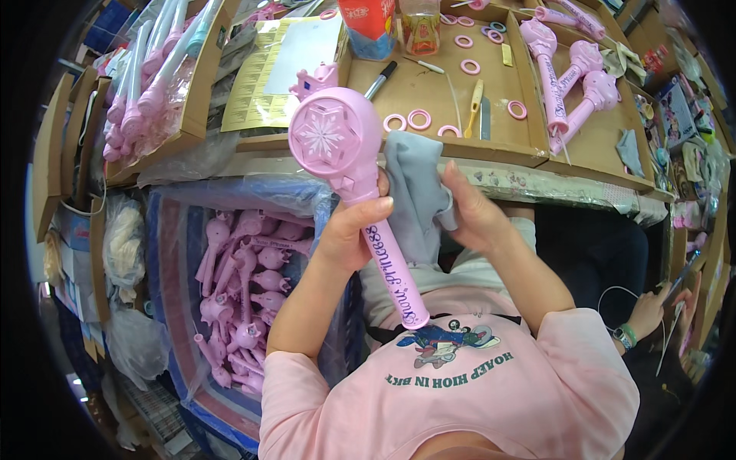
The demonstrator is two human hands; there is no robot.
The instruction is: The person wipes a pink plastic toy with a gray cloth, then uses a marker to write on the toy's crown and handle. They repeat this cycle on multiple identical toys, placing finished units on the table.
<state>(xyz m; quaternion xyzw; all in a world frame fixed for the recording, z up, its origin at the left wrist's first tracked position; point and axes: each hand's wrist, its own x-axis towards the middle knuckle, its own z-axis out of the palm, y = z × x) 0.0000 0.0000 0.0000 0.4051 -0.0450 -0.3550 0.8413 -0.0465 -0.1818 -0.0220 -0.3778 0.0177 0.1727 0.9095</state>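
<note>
Got round-headed pink plastic wand clamped in left hand; rumpled grey cloth by right hand, can't tell if gripped

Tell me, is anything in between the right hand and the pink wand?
Yes, a grey cloth is between the right hand and the pink wand. Nothing visible blocks the left hand: it is wrapped around the handle.

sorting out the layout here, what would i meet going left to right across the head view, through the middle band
Clear plastic bags, heap of pink wands, left hand, grey cloth, right hand, another person's hand.
</note>
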